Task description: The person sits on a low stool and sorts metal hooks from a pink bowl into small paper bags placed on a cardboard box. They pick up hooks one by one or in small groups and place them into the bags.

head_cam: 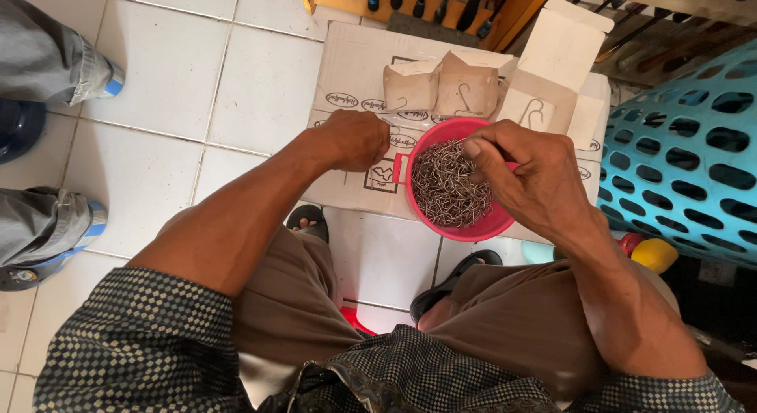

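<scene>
A pink plastic bowl [430,218] full of small metal hooks [445,184] stands on a flattened cardboard sheet [355,66] on the tiled floor. My right hand [528,173] hovers over the bowl's right side, fingers pinched together on a few hooks. My left hand [351,139] is closed into a fist just left of the bowl, over the cardboard; what it holds is hidden. Behind the bowl stand three small open cardboard boxes [469,82], each with a hook drawn on its front.
A turquoise perforated plastic basket [686,153] stands at the right. A wooden rack of tools [418,1] lies at the top. Another person's legs and sandalled feet [47,224] are at the left. A yellow and red object [650,254] lies under the basket.
</scene>
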